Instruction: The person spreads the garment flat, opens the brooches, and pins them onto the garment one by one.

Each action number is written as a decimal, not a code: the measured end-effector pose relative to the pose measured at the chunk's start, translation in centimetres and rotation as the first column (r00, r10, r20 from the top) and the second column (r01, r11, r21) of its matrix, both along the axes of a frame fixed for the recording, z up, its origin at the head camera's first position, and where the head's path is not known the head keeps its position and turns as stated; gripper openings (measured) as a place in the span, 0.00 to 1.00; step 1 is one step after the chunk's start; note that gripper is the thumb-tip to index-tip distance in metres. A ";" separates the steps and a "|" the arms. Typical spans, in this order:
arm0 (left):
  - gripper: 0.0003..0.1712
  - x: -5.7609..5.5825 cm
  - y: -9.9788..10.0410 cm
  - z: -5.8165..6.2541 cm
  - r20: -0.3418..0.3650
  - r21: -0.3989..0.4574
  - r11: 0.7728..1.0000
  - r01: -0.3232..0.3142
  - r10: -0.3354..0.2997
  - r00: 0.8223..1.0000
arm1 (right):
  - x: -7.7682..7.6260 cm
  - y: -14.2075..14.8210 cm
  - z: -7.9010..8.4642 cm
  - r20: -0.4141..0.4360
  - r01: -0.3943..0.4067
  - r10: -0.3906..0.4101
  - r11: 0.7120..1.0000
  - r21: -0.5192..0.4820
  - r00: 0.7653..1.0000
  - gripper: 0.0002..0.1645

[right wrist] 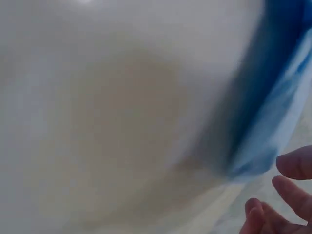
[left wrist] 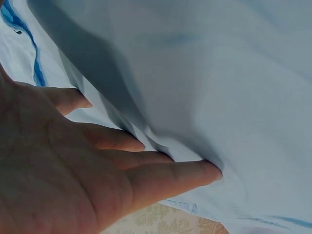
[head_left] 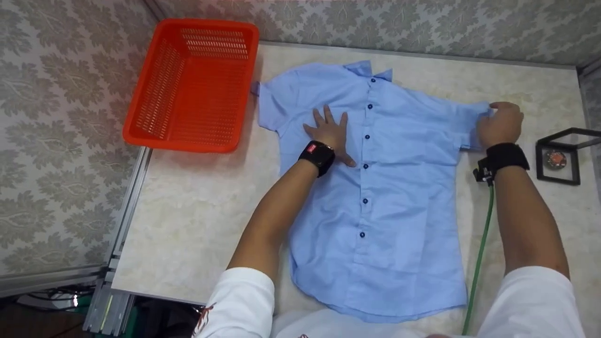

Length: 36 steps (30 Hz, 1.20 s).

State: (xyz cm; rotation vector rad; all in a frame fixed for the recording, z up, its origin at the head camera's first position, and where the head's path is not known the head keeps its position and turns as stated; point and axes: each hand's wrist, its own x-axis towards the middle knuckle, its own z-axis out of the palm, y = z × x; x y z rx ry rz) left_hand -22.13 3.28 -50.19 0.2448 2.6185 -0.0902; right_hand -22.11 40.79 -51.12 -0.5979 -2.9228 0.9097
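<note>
A light blue short-sleeved button-up shirt lies spread front-up on the table, its collar toward the back wall. My left hand rests on the chest of the shirt, left of the dark buttons, with its fingers spread. In the left wrist view, the fingertips of the left hand touch creased cloth. At the end of the right-hand sleeve, my right hand has curled fingers and pinches the sleeve's edge. The right wrist view shows thumb and fingers of the right hand close at the blue sleeve edge.
An orange plastic basket stands at the back left, close to the left sleeve. To the right of my right wrist is a black-framed stand with a small round object. A green cable runs from the right wrist camera along the shirt's side.
</note>
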 end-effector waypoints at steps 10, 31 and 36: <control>0.83 0.3 0.3 0.0 -0.024 0.027 1.000 0.004 -0.003 1.000 | -7.4 -10.1 2.6 -0.096 -0.331 0.329 0.943 -0.012 0.939 0.24; 0.85 0.3 0.4 -0.5 0.022 0.009 1.000 0.008 -0.008 1.000 | -11.8 -15.2 -0.4 0.129 -0.638 0.653 0.757 -0.143 0.746 0.25; 0.86 0.0 -0.1 -0.6 0.017 0.020 1.000 -0.002 0.002 1.000 | -11.5 -15.8 0.9 0.252 -0.673 0.705 0.709 -0.210 0.664 0.41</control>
